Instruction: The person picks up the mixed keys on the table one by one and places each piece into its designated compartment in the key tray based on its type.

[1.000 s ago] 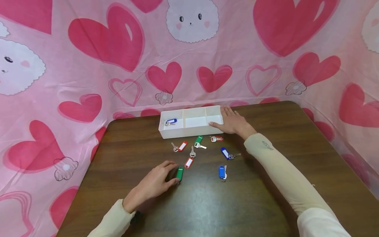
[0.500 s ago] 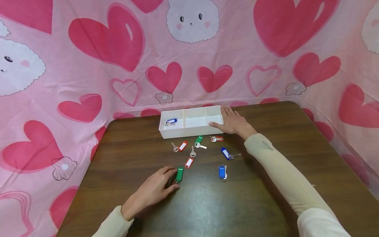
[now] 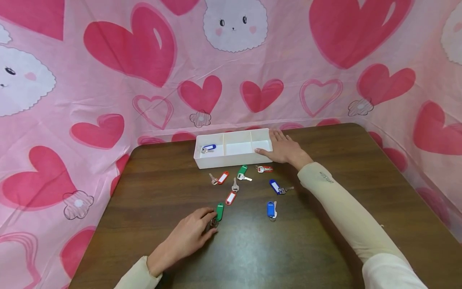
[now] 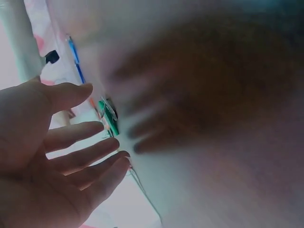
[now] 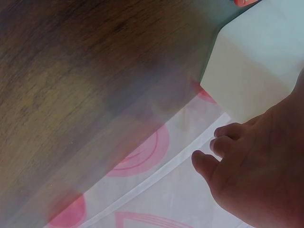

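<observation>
Green key tag [image 3: 220, 211] is lying on the table [image 3: 306, 249], just beside the left hand [image 3: 189, 233].
It is probably weighing little, being stiff and rather slippery (smooth plastic, by its looks), with its flat sides likely offering the best hold; the left thumb and fingers are standing apart near its metal ring [image 3: 215, 222]. Farther out, the right hand [image 3: 285, 148] is resting on the end of the white box [image 3: 231, 161], its fingers extended.

A brown wood-grain table [image 3: 155, 180] bears a white three-compartment tray [image 3: 227, 161] and, scattered before it, three red-tagged keys [image 3: 230, 198], two green-tagged keys [image 3: 220, 210] and two blue-tagged keys [image 3: 270, 209].
</observation>
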### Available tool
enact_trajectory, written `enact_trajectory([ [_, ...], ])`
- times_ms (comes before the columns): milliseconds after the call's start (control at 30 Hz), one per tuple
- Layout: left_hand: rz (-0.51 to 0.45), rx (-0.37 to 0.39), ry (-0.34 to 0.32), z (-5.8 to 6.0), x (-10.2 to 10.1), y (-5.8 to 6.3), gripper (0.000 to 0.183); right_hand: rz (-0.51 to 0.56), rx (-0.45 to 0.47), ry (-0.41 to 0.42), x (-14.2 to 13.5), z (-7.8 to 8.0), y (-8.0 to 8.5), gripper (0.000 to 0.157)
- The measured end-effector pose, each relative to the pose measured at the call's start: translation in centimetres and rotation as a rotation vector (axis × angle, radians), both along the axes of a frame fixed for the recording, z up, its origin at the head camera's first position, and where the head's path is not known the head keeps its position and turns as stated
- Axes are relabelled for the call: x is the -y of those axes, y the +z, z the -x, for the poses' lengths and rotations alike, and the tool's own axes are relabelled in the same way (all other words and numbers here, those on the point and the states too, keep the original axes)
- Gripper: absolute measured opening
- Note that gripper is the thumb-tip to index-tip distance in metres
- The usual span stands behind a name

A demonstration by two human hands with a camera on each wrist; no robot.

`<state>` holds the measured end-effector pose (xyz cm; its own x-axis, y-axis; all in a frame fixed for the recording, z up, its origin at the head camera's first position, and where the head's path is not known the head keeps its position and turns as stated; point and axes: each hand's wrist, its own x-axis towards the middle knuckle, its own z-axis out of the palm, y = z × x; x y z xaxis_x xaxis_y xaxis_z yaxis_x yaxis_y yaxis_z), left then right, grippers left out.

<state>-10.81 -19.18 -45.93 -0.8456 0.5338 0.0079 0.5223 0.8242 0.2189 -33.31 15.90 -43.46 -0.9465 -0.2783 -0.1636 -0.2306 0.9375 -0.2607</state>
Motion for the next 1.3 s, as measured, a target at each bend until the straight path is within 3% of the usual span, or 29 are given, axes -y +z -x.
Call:
enact_trajectory([
  [333,0.019,-0.037,-0.052,0.1,-0.2,-0.1,0.048,0.009,0.006,-0.005,-0.2,0.0,0.0,0.121],
  [767,0.044,-0.107,-0.041,0.4,-0.8,-0.3,0.030,0.001,0.002,-0.001,-0.1,-0.1,0.0,0.120],
  [1300,0.078,-0.133,-0.047,0.5,-1.2,-0.2,0.016,0.002,-0.008,0.002,0.0,0.0,0.0,0.120],
])
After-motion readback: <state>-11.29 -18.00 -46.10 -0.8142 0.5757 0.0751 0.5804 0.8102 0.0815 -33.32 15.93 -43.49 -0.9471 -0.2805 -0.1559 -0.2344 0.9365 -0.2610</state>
